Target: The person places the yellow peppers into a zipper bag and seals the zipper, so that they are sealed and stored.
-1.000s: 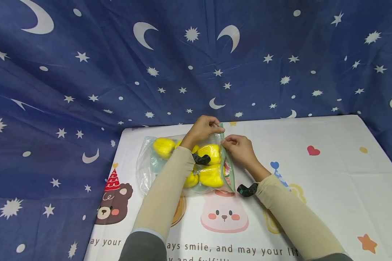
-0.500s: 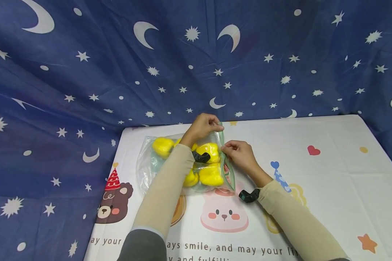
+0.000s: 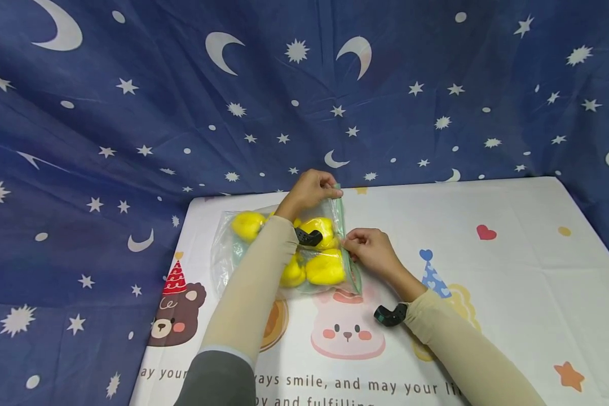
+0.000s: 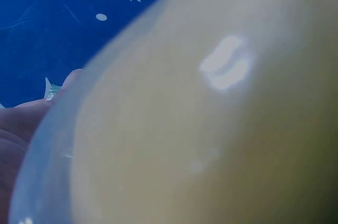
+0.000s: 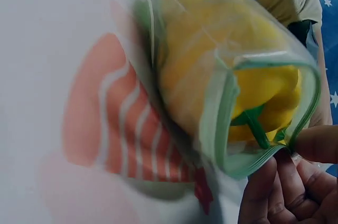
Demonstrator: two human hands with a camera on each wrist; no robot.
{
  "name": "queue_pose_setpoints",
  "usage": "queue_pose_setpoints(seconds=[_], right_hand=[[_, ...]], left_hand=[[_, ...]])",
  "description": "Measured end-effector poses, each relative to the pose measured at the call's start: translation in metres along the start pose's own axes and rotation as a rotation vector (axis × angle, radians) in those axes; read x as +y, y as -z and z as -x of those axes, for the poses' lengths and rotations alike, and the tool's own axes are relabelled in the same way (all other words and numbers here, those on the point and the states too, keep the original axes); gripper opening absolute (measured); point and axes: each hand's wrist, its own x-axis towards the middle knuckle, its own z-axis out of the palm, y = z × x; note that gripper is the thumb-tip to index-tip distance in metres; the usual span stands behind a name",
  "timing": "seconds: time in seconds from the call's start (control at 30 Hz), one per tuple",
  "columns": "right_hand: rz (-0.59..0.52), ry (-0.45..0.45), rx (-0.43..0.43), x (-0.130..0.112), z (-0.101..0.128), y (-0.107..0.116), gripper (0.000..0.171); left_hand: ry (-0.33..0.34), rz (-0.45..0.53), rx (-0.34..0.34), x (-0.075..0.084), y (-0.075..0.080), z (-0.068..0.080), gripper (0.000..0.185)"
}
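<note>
I see both arms in beige sleeves reaching forward over the desk (image 3: 512,248) toward a clear zip bag (image 3: 223,265) that lies flat on the white printed cloth. The left hand (image 3: 309,189) sits at the far end of the bag's green seal strip (image 3: 339,211), fingers curled and pinching that top corner, with the forearm lying across the bag and covering part of it. The right hand (image 3: 370,252) is nearer to me, wrist bent, thumb and fingertips pinching the seal strip about halfway along its length. From the right wrist view I see the fingers (image 5: 264,195) pressed on the green strip (image 5: 222,123), and the mouth below them gapes open over a yellow pepper (image 5: 264,89) with a green stem. Several more yellow peppers (image 3: 326,266) fill the bag. The left wrist view is blurred by something pale pressed against the lens, so I learn nothing of the grip there.

Against half a second ago, the right hand has slid along the strip toward me, away from the left hand, so the gap between the two hands is wider. The left hand has lifted the far corner slightly farther back, and the bag has shifted a little with it.
</note>
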Motion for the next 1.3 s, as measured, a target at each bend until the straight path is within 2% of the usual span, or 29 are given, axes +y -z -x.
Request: queue_pose_setpoints(seconds=[0.4,0.77,1.03,1.3], right_hand=[[-0.072,-0.031,-0.099,0.007,0.016,-0.003,0.012],[-0.091,-0.068,-0.185,0.012,0.027,-0.002,0.016],[-0.092,-0.057,-0.32,0.014,0.033,0.002,0.015],[-0.133,-0.06,-0.413,0.016,0.039,0.004,0.013]], left_hand=[[0.048,0.007,0.005,-0.004,0.009,-0.006,0.02],[0.068,0.003,0.057,-0.003,0.014,-0.01,0.019],[0.073,0.002,0.05,-0.002,0.016,-0.014,0.02],[0.082,-0.017,0.054,-0.001,0.018,-0.016,0.022]])
